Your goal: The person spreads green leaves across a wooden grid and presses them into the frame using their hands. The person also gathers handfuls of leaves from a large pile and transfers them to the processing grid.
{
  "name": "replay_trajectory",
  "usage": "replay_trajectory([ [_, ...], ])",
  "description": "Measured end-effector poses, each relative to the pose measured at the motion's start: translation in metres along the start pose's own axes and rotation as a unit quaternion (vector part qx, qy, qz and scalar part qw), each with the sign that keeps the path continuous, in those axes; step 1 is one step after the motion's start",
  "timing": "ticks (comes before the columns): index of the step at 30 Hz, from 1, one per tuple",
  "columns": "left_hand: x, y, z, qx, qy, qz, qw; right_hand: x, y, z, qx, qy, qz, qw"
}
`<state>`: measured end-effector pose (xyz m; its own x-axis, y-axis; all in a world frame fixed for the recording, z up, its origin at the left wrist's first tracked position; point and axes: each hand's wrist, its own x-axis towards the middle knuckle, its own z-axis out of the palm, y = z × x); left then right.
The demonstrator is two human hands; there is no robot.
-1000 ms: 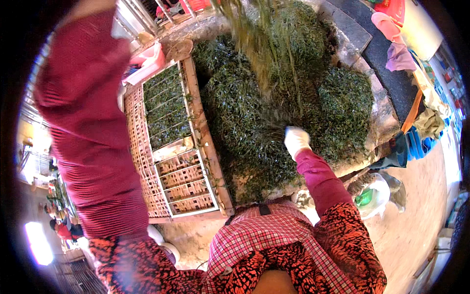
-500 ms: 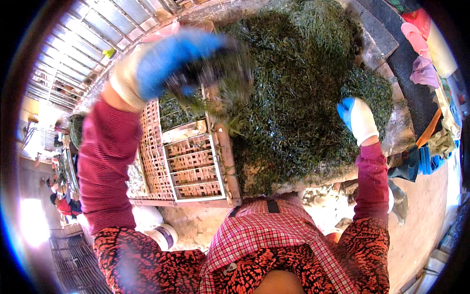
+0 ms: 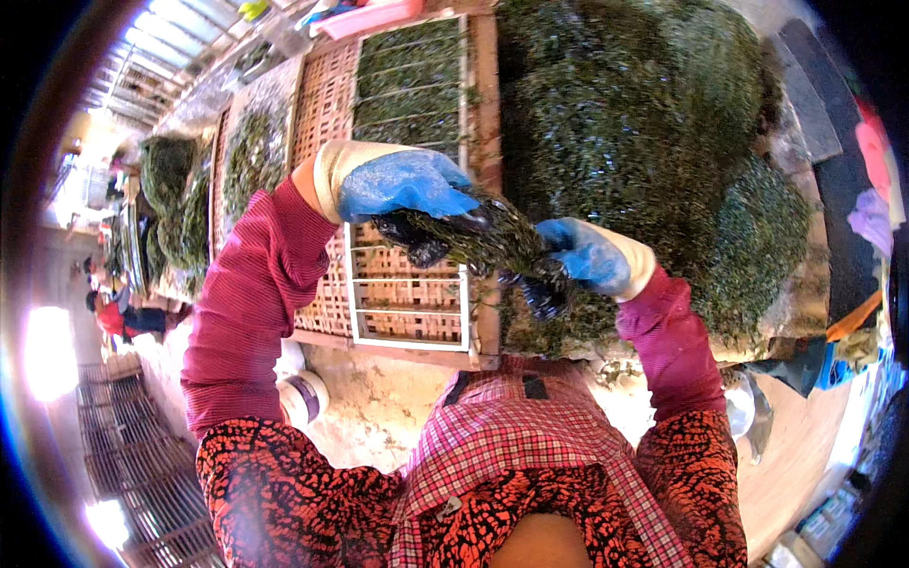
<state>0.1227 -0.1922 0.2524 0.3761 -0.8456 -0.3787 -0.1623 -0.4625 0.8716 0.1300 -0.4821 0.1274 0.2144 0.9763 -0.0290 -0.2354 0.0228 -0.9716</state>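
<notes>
Clamped between left hand point(image 3: 402, 185) and right hand point(image 3: 592, 257), the dark green clump point(image 3: 507, 235) could partly spill onto the white frame point(image 3: 465, 312) — if either grip slackens.

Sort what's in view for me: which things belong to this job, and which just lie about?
Belong to the job:
left hand
right hand
green bunch held in both
green heap
white frame
woven board

Apparently lying about:
pink tub
purple cloth
bucket

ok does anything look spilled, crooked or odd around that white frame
Nothing clearly stands out. The white frame lies flat on the woven mat, with dark green strands in its far rows and mat showing through the nearest.
</notes>
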Motion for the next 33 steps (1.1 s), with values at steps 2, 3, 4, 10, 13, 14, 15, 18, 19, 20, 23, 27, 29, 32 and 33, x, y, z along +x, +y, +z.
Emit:
replay_trajectory([
  [2,-0.035,-0.038,0.019,-0.119,0.074,-0.055,0.989,0.007,0.003,0.003,0.062,0.048,0.027,0.997],
  [3,-0.052,-0.053,0.033,-0.197,0.131,-0.079,0.968,0.015,0.005,0.001,0.005,0.073,0.044,0.996],
  [4,-0.063,-0.069,0.041,-0.346,0.169,-0.137,0.913,0.025,0.011,-0.003,-0.051,0.1,0.059,0.992],
  [10,-0.136,-0.179,0.05,-0.405,0.221,-0.181,0.868,0.123,0.053,0.008,-0.293,0.225,0.144,0.918],
  [13,-0.196,-0.205,0.034,-0.291,0.212,-0.228,0.905,0.173,0.065,0.024,-0.355,0.234,0.165,0.89],
  [14,-0.216,-0.212,0.031,-0.263,0.231,-0.251,0.902,0.185,0.075,0.029,-0.359,0.25,0.172,0.883],
  [15,-0.241,-0.239,0.028,-0.215,0.235,-0.258,0.912,0.195,0.093,0.03,-0.378,0.272,0.141,0.873],
  [18,-0.271,-0.274,0.035,-0.118,0.386,-0.372,0.836,0.213,0.118,0.039,-0.487,0.326,0.152,0.796],
  [19,-0.263,-0.273,0.043,0.019,0.48,-0.444,0.756,0.215,0.117,0.042,-0.496,0.33,0.169,0.785],
  [20,-0.253,-0.269,0.059,0.155,0.556,-0.498,0.647,0.216,0.113,0.045,-0.504,0.334,0.187,0.774],
  [23,-0.199,-0.25,0.099,0.255,0.593,-0.364,0.671,0.217,0.115,0.046,-0.528,0.336,0.197,0.755],
  [27,-0.116,-0.269,0.171,0.463,0.428,-0.192,0.752,0.206,0.097,0.043,-0.546,0.31,0.234,0.742],
  [29,-0.092,-0.27,0.177,0.413,0.456,-0.205,0.761,0.192,0.094,0.031,-0.536,0.293,0.265,0.746],
  [32,-0.077,-0.28,0.178,0.386,0.498,-0.199,0.75,0.141,0.127,-0.014,-0.029,0.374,0.23,0.898],
  [33,-0.075,-0.283,0.18,0.388,0.501,-0.198,0.748,0.126,0.129,-0.023,0.0,0.402,0.222,0.888],
])
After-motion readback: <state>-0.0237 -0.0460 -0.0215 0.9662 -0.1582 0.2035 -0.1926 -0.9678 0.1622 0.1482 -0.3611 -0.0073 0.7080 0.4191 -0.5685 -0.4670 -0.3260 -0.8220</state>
